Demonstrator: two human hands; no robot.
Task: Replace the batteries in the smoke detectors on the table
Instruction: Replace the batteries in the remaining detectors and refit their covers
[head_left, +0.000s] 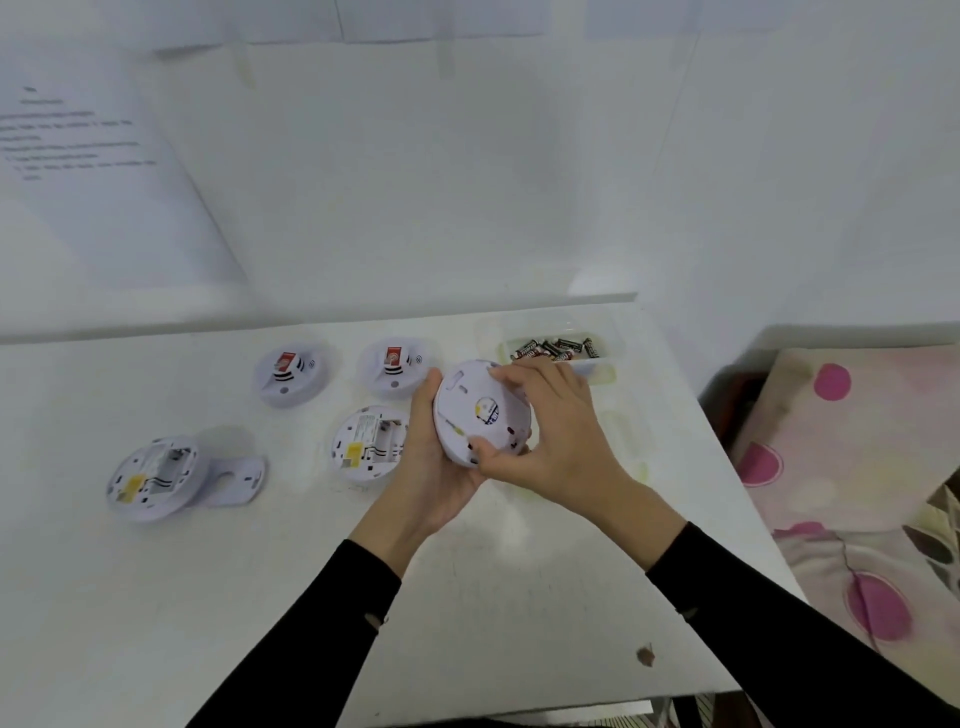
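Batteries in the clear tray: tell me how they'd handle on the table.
The small cylindrical batteries would probably roll on the smooth white table. Heaped loosely in the clear plastic tray, they likely shift when one is pinched.

Table (467, 597) carries four detectors (291, 374), battery tray (607, 374), perhaps a cover (240, 480).

I seem to be in a room at home. My white table (156, 597) stands against a plain white wall (415, 182), and just to its right lies flowered bedding (857, 467) with pink spots. A printed sheet (93, 171) is stuck on the wall, far left.
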